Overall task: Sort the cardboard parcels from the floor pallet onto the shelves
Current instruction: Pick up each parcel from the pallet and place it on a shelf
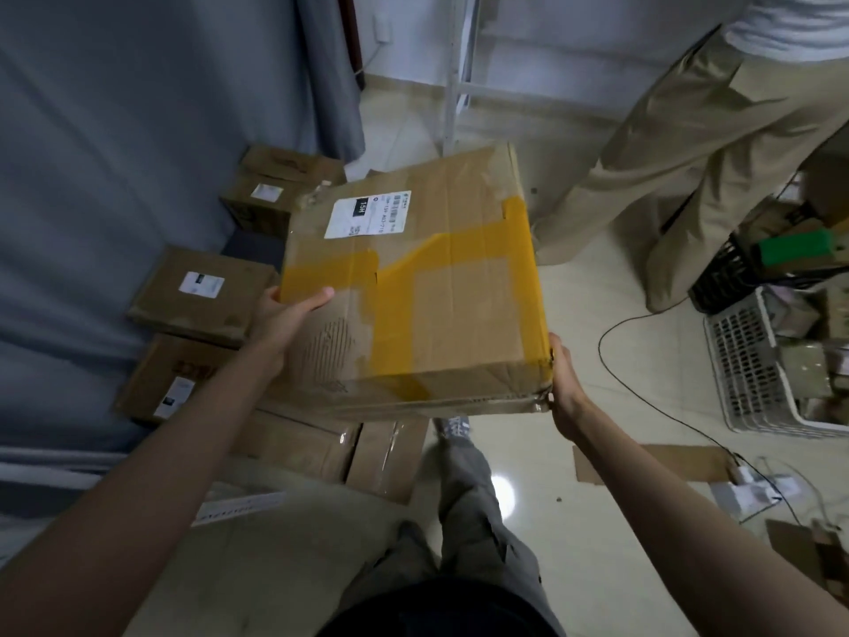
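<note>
Both arms reach forward, lifting a large cardboard parcel (413,287) clear of the floor. The left hand (285,321) clasps its left edge, thumb laid flat across the top face and fingers hidden beneath. The right hand (564,383) grips the near right corner, fingers hidden behind the edge. The parcel's top bears wide yellow tape (441,310) and a white shipping label (365,216).

Below and to the left, more cardboard parcels (202,294) lie along a grey curtain (138,131). The floor (597,521) is pale glossy tile. To the right stand a white plastic basket (753,370), a black crate (723,275) and trailing cables (643,383). A second person in khaki trousers (680,177) stands at far right beside a white shelf frame (452,71).
</note>
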The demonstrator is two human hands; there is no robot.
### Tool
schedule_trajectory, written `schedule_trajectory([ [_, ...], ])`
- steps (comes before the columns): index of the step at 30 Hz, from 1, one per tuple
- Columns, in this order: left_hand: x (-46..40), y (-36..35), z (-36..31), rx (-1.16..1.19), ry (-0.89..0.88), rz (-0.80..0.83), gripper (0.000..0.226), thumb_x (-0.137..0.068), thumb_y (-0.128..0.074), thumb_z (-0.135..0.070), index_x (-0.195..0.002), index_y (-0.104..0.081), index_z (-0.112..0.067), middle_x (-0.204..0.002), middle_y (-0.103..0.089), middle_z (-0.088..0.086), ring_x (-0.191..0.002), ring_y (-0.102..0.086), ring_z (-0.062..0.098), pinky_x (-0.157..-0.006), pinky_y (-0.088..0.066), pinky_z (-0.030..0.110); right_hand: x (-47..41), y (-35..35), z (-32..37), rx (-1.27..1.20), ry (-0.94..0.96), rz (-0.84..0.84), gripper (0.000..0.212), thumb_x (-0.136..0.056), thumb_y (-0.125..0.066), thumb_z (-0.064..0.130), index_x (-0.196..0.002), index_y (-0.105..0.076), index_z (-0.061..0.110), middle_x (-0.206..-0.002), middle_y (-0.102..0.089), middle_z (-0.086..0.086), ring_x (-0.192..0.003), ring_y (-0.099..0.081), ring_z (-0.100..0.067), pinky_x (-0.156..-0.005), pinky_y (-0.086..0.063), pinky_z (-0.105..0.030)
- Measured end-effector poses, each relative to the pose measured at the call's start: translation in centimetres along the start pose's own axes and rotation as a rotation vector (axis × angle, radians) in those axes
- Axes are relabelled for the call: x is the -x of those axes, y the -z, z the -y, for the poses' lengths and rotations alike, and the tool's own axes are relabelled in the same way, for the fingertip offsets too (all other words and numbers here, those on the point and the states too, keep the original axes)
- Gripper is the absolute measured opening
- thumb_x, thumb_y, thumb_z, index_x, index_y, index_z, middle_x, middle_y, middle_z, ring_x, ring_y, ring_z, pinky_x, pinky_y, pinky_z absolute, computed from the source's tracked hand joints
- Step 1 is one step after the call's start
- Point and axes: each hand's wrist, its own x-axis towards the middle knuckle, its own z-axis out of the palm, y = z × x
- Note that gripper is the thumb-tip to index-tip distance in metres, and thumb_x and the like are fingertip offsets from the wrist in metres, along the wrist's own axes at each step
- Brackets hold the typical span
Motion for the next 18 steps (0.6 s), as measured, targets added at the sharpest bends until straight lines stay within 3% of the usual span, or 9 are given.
schedule_trajectory([
  [3,-3.3,-2.0,-0.6,0.003,0.037,0.001,0.093,-0.070,-0.086,-0.049,-0.148,-0.042,-0.023,-0.136,-0.056,-0.001,-0.115,-0.054,0.021,-0.095,-0.043,0.042,-3.6,-0.9,1.4,-0.021,-0.002,0.031,0.038,-0.107,-0.025,0.049,-0.125,-0.050,0.027,-0.125,-0.054,-0.012,-0.115,-0.054,-0.022,-0.104,-0.046,-0.050],
  [6,-7.1,-4.7,-0.8,-0.027,0.045,-0.048,0.095,-0.069,-0.088,-0.049,-0.148,-0.043,-0.021,-0.137,-0.056,-0.002,-0.113,-0.054,0.017,-0.093,-0.044,0.038,-7.7,-1.3,2.1,-0.053,-0.066,0.078,0.043,-0.109,-0.022,0.046,-0.133,-0.046,0.020,-0.126,-0.057,-0.009,-0.118,-0.054,-0.024,-0.095,-0.049,-0.040],
  [9,-11.4,-7.6,-0.7,-0.050,0.082,-0.060,0.102,-0.065,-0.090,-0.050,-0.149,-0.040,-0.020,-0.137,-0.057,0.000,-0.116,-0.058,0.019,-0.099,-0.051,0.043,-12.1,-1.6,2.6,-0.139,-0.185,-0.006,0.043,-0.108,-0.033,0.043,-0.130,-0.055,0.012,-0.117,-0.062,-0.012,-0.101,-0.060,-0.025,-0.079,-0.052,-0.034],
  [12,-16.5,-10.9,0.1,-0.067,0.101,-0.060,0.102,-0.065,-0.091,-0.045,-0.148,-0.037,-0.022,-0.133,-0.056,-0.003,-0.116,-0.059,0.020,-0.098,-0.052,0.046,-17.4,-1.7,2.7,-0.211,-0.223,-0.031,0.035,-0.108,-0.041,0.034,-0.126,-0.062,0.013,-0.111,-0.068,-0.011,-0.088,-0.066,-0.020,-0.074,-0.056,-0.034],
  [15,-21.7,-14.2,1.5,-0.079,0.109,-0.052,0.105,-0.063,-0.092,-0.046,-0.150,-0.036,-0.026,-0.133,-0.054,-0.007,-0.112,-0.058,0.013,-0.092,-0.053,0.039,-23.0,-2.0,2.4,-0.181,-0.293,-0.012,0.041,-0.107,-0.036,0.043,-0.114,-0.065,0.016,-0.095,-0.066,-0.009,-0.072,-0.066,-0.019,-0.048,-0.051,-0.030],
  [18,-26.8,-16.6,3.5,-0.094,0.145,-0.030,0.106,-0.064,-0.089,-0.049,-0.152,-0.033,-0.028,-0.131,-0.051,-0.011,-0.103,-0.053,0.004,-0.080,-0.045,0.028,-28.6,-2.8,1.3,-0.130,-0.353,0.004,0.051,-0.107,-0.031,0.045,-0.132,-0.059,0.010,-0.112,-0.063,-0.015,-0.095,-0.060,-0.031,-0.041,-0.051,-0.023],
])
